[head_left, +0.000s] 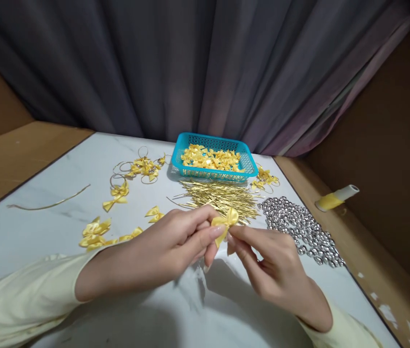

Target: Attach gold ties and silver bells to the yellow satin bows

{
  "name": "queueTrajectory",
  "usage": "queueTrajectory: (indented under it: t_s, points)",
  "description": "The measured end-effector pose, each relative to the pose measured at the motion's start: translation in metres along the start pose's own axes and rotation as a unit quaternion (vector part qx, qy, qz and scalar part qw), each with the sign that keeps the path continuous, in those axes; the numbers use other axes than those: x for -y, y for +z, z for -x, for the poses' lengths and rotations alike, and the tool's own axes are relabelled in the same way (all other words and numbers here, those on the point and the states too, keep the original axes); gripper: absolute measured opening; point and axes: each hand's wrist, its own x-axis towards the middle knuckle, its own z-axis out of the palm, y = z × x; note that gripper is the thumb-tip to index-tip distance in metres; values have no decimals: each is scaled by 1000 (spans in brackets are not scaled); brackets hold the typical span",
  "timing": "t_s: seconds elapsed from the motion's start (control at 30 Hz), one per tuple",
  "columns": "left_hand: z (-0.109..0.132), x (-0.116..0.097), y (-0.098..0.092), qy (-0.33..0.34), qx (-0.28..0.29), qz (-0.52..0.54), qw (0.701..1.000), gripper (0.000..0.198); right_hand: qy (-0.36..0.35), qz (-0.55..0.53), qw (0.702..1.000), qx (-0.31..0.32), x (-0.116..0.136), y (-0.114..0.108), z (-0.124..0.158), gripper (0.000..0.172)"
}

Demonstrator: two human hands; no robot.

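Head view, left hand pinching yellow bow, right hand alongside

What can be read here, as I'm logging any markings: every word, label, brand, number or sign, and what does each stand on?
None: no word, label, brand, number or sign can be read anywhere in this picture.
Yellow bow at the centre: no print visible.
Blue basket: no lettering or label visible.
White-and-yellow roll at the right: nothing readable; any small print would be too blurred to tell.
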Motion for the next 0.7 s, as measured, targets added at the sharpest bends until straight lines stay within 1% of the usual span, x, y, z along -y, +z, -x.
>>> queueTrajectory:
  t_s: [0.17, 0.3, 0.4, 0.5, 0.57, 0.63, 0.7]
  points:
    - [0, -6, -3, -15, 26, 31, 999, 30, -3, 6, 1000, 1, 1, 0, 2, 17]
    - [0, -4, -4, -35, 55, 77, 995, 29, -2, 9, 1000, -4, 3, 1, 3, 17]
    - [1, -2, -3, -33, 67, 115, 991, 26, 9, 2, 1000, -3, 5, 2, 3, 16]
    - [2, 0, -3, -12, 50, 142, 988, 24, 30, -13, 999, 8, 6, 0, 2, 14]
    - [3, 0, -4, -2, 29, 134, 991, 24, 44, -20, 999, 24, 7, -2, 0, 14]
    - [4, -1, -5, -4, 17, 118, 993, 24, 51, -24, 997, 48, 7, -4, -1, 17]
    - [4, -3, -6, -14, 17, 112, 993, 23, 49, -30, 996, 63, 7, -5, -1, 19]
